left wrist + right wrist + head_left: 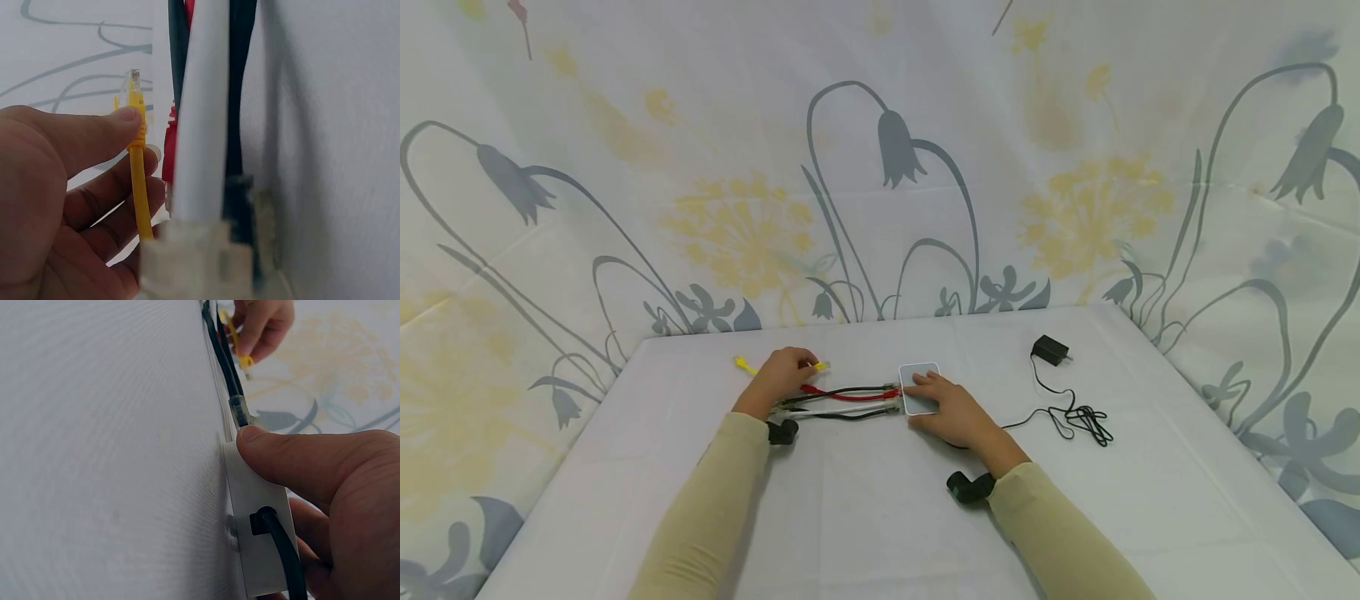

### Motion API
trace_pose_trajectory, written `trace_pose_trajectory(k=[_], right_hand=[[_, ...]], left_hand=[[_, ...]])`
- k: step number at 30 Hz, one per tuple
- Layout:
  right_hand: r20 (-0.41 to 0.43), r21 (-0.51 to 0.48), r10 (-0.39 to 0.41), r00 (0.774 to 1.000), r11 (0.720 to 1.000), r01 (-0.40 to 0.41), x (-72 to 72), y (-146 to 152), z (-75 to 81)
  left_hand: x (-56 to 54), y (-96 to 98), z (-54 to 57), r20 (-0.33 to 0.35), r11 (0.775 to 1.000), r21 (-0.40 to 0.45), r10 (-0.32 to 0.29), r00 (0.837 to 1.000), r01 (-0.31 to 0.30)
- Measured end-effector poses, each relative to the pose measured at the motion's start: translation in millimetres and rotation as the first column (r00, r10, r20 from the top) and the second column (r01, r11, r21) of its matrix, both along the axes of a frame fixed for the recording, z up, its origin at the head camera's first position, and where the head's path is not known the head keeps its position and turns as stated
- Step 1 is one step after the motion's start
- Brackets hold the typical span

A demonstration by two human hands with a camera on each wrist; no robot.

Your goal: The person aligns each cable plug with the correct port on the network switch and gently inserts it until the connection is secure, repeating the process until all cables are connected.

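My left hand [781, 375] pinches a yellow network cable [141, 194] between thumb and fingers, just behind its clear plug [134, 87]. The plug is free in the air. On the right, my right hand [953, 408] grips a small white network switch [247, 481], thumb on its near side and fingers over its top. Black, red and white network cables [850, 398] run from the left side of the switch toward my left hand. Their loose ends have clear plugs [194, 262]. A black power cord [284, 550] enters the switch's near side.
A black power adapter [1050, 350] lies at the back right of the white-covered table [865, 525]. Its thin cord [1088, 423] lies in a loose coil and leads to the switch. A flower-patterned cloth [925, 208] hangs behind the table.
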State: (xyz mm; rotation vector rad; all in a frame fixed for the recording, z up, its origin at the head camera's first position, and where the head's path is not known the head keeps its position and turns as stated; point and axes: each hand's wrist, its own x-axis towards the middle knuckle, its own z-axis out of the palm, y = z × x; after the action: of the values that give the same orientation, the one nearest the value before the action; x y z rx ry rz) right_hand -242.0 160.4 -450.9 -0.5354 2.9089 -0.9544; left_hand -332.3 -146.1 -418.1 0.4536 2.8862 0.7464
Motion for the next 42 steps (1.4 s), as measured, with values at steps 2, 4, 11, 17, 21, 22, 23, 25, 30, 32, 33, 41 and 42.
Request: trace_pose_trajectory(k=[2,4,11,17,21,22,23,25,30,32,33,41,42], right_hand=[[0.000,-0.007,0.001,1.000,1.000,-0.001,0.0,0.0,0.2],[0.001,-0.012,0.001,1.000,1.000,-0.001,0.0,0.2,0.7],[0.004,-0.003,-0.005,1.000,1.000,0.005,0.4,1.2,2.1],[0.012,-0.012,-0.003,1.000,1.000,0.003,1.5,1.0,3.5],[0.008,-0.008,0.001,1.000,1.000,-0.001,1.0,1.0,2.7],[0.005,-0.008,0.002,1.000,1.000,-0.002,0.7,1.0,2.5],[0.002,-0.007,0.001,1.000,1.000,-0.001,0.5,1.1,2.2],[0.001,-0.008,-0.001,1.000,1.000,0.001,-0.3,1.0,1.6],[0.004,-0.004,-0.004,1.000,1.000,0.004,-1.3,0.7,0.8],[0.007,-0.005,-0.004,1.000,1.000,0.004,-1.2,0.7,0.9],[0.008,-0.006,-0.005,1.000,1.000,0.005,-1.2,0.6,1.0],[0.020,-0.015,-0.008,1.000,1.000,0.009,-0.6,-0.3,1.4],[0.019,-0.014,-0.009,1.000,1.000,0.009,-0.6,-0.4,1.4]], left_hand=[[0.0,1.8,-0.9,0.002,1.000,0.003,-0.005,1.000,0.005],[0.0,3.4,-1.6,0.001,1.000,0.002,-0.016,1.000,0.016],[1.7,12.1,-1.6,0.009,1.000,-0.014,-0.020,1.000,0.020],[2.6,20.1,-4.3,0.021,0.999,-0.002,-0.047,0.999,0.047],[2.1,24.5,-7.3,0.006,0.998,-0.006,-0.059,0.998,0.059],[2.3,25.5,-7.5,0.000,0.998,-0.008,-0.061,0.998,0.061],[2.3,26.6,-7.6,-0.005,0.998,-0.010,-0.061,0.998,0.061],[3.2,28.7,-7.7,-0.015,0.998,-0.017,-0.065,0.998,0.064],[6.7,33.2,-6.5,-0.017,0.997,-0.012,-0.077,0.997,0.077],[8.1,34.9,-5.6,-0.014,0.997,-0.004,-0.083,0.996,0.083],[8.4,35.8,-5.3,-0.013,0.996,-0.001,-0.084,0.996,0.084],[7.1,41.4,-9.2,-0.021,0.996,-0.004,-0.091,0.996,0.091],[7.1,42.3,-9.7,-0.015,0.996,-0.002,-0.089,0.996,0.089]])
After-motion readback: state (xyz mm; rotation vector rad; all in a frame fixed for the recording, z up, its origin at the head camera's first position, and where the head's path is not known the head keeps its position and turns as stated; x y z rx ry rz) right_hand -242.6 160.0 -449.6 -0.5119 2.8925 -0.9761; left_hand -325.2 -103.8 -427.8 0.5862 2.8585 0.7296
